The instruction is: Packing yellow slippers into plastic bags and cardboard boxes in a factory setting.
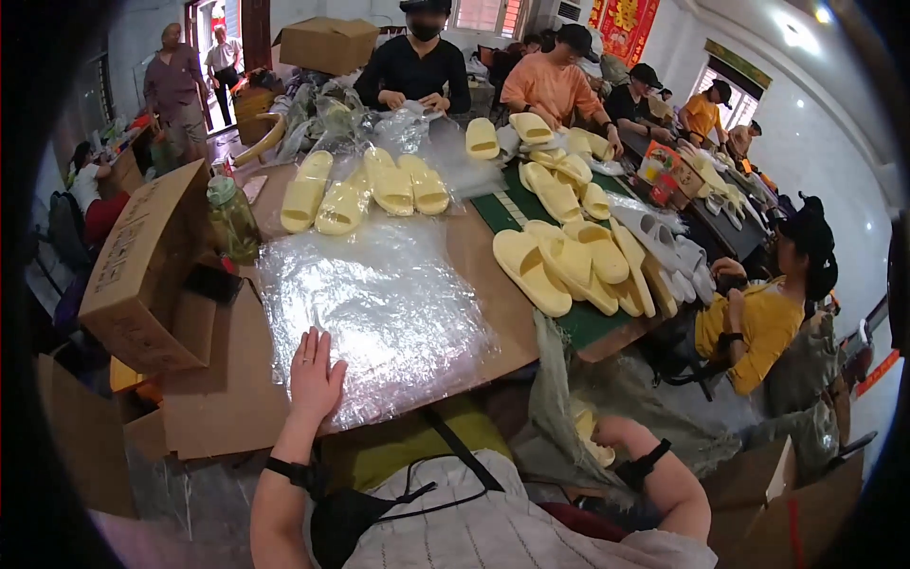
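Observation:
My left hand (316,377) lies flat, fingers stretched out, on the near left part of a stack of clear plastic bags (408,303) on the table. Low at the right, beside the table's front edge, my right hand (621,433) is closed on a pale yellow slipper (591,438) at the mouth of a grey-green woven sack (555,379). My fingertips there are partly hidden. Beyond the bags lie several yellow slippers (384,180), some in clear plastic. A heap of loose yellow slippers (569,256) covers the green mat (493,211) to the right.
An open cardboard box (142,266) stands at the left, near a dark phone (213,283) and a green bottle (232,218). Grey slippers (664,242) lie beyond the yellow heap. A co-worker in yellow (758,322) sits at the right; others work across the table.

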The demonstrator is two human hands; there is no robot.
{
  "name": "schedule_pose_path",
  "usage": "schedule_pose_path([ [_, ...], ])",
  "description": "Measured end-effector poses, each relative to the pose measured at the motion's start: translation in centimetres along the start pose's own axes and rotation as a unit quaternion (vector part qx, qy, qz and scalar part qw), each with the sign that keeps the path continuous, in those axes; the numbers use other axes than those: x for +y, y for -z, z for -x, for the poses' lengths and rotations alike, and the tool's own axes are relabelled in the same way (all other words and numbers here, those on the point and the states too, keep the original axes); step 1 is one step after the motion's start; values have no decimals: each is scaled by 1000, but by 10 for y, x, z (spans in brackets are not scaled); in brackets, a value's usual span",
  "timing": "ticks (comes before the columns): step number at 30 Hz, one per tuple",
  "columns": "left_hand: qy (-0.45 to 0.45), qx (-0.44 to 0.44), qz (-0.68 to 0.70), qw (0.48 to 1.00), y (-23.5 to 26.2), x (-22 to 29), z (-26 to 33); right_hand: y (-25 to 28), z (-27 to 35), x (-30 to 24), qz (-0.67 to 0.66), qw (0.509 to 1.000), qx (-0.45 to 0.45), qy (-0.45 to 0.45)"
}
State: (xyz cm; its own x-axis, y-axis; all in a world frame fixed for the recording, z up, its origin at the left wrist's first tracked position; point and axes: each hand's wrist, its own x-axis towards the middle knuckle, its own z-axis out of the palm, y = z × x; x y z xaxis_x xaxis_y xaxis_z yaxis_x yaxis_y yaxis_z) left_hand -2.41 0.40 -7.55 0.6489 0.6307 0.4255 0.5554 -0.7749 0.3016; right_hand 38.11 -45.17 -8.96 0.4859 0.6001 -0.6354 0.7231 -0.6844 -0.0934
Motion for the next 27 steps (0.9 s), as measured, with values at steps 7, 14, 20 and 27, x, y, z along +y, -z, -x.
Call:
schedule_pose_path([
  [7, -6, 18, 11, 1000, 2, 4, 1, 133, 7, -57, -134, 891, 429, 68],
  [14, -6, 22, 16, 1000, -5, 7, -2, 212, -102, -43, -191, 897, 398, -21],
  [20, 2, 22, 5, 1000, 1, 4, 0, 222, -97, -163, -268, 779, 558, 96],
  [27, 4, 19, 10, 1000, 1, 4, 1, 179, -64, -285, -358, 785, 433, 260],
])
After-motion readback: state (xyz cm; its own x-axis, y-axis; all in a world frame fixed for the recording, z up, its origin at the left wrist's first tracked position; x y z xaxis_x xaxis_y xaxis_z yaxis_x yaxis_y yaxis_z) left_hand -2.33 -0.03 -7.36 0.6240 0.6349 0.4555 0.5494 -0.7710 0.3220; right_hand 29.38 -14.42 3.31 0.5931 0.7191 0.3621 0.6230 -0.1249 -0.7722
